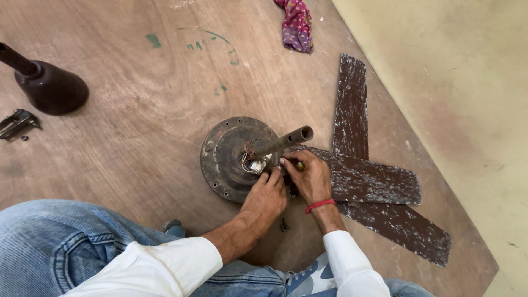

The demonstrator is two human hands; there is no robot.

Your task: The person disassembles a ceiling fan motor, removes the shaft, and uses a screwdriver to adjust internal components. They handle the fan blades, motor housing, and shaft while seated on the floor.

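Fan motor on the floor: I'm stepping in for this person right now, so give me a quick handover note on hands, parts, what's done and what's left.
Left hand: fingers at the wiring beside the downrod, on the fan motor; whether it grips anything cannot be told.
Right hand: fingers pinched at the same spot, red thread on the wrist.
Parts: three brown fan blades lie detached, stacked to the right. Dark canopy cup and a metal bracket lie far left. Small screws sit near the wrists. A cloth lies at the top.
Done: blades off.
Left: wiring at the rod base is in hand.
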